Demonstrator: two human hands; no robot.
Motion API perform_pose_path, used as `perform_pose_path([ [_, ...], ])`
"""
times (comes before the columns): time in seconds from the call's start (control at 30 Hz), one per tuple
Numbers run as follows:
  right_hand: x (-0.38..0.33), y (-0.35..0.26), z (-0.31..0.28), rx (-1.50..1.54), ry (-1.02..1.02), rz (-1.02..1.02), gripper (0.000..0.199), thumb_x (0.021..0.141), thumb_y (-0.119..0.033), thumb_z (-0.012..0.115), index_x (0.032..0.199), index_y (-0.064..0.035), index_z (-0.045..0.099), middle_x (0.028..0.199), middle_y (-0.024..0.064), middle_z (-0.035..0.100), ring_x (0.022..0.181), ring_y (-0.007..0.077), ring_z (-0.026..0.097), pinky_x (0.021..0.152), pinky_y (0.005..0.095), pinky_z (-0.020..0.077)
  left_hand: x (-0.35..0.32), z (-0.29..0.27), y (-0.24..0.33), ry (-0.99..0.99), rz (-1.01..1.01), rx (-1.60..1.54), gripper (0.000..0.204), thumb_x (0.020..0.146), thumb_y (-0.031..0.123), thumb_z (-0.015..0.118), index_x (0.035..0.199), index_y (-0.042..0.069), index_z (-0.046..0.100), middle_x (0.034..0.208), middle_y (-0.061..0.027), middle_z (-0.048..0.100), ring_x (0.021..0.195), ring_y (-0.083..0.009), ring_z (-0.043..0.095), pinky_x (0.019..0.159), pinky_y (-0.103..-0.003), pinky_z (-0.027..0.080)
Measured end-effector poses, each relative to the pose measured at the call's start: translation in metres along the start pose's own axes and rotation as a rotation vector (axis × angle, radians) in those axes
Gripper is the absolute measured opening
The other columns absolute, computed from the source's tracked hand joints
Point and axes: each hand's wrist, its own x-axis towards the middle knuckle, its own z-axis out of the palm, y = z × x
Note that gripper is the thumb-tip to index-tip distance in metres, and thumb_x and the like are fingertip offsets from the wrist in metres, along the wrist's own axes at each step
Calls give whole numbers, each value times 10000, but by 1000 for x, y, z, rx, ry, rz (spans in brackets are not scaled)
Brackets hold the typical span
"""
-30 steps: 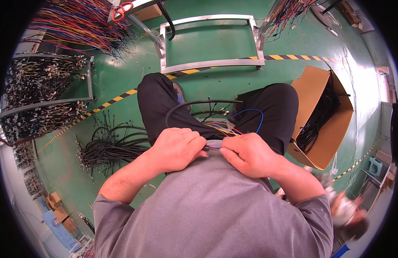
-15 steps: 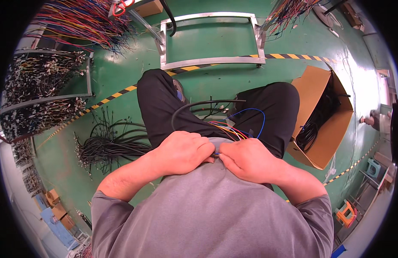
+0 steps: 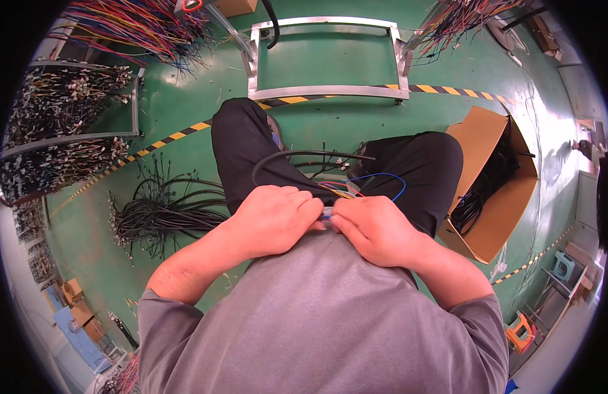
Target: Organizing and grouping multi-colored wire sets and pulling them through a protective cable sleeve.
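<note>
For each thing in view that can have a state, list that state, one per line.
Black cable: bent in an arc, one end free
Coloured wires: fanned out loosely
Blue wire: looped outward
Left hand: closed on the black cable
Right hand: closed on the coloured wires
Cardboard box: open, cables inside
Cable bundle: lying on the floor

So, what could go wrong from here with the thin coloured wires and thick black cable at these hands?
The thin, looped blue wire bows out over the right thigh of the black cloth trousers, so it might snag if that leg shifts.

The bare left hand and bare right hand hide most of their grip, so a slip could go unnoticed.

The thick, curved black cable might swing.
</note>
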Motion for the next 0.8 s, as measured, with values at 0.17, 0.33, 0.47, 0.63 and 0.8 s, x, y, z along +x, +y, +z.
perform_pose_path([
  [0.17, 9, 1, 3, 55, -21, 18, 175, 1006, -127, 565, 893, 0, 606, 810, 159, 624, 793, 381, 633, 714, 454, 495, 1, 0, -6, 12, 11, 3, 268, 885, 333, 709, 862, 90, 598, 754, -59, 594, 711, -263, 636, 619, -395, 503],
  [0.33, 5, 17, 3, 125, 62, -75, 171, 1004, -128, 570, 895, -3, 606, 802, 160, 625, 791, 379, 636, 709, 452, 494, -7, -6, -9, -9, -10, 15, 280, 876, 330, 724, 853, 87, 588, 752, -58, 589, 713, -261, 631, 619, -398, 501],
  [0.47, 7, 11, 7, 61, 68, -8, 204, 993, -183, 587, 882, -12, 581, 775, 192, 631, 787, 422, 631, 712, 514, 486, -3, -3, -4, -34, -21, 14, 285, 887, 333, 716, 847, 86, 580, 754, -60, 588, 726, -261, 635, 622, -400, 505],
  [0.63, 15, 6, 12, -24, 47, -11, 215, 981, -179, 589, 849, -10, 567, 752, 200, 620, 766, 431, 622, 704, 529, 478, 0, 3, -7, -46, 4, 26, 321, 956, 348, 644, 819, 75, 544, 738, -64, 589, 712, -244, 655, 611, -393, 528],
  [0.8, 17, 11, 16, -50, 56, 42, 214, 983, -176, 583, 845, -13, 570, 759, 199, 621, 777, 432, 623, 709, 533, 476, 5, 6, -8, -56, -43, 1, 307, 935, 340, 669, 852, 61, 571, 779, -77, 616, 743, -275, 659, 633, -413, 531],
])
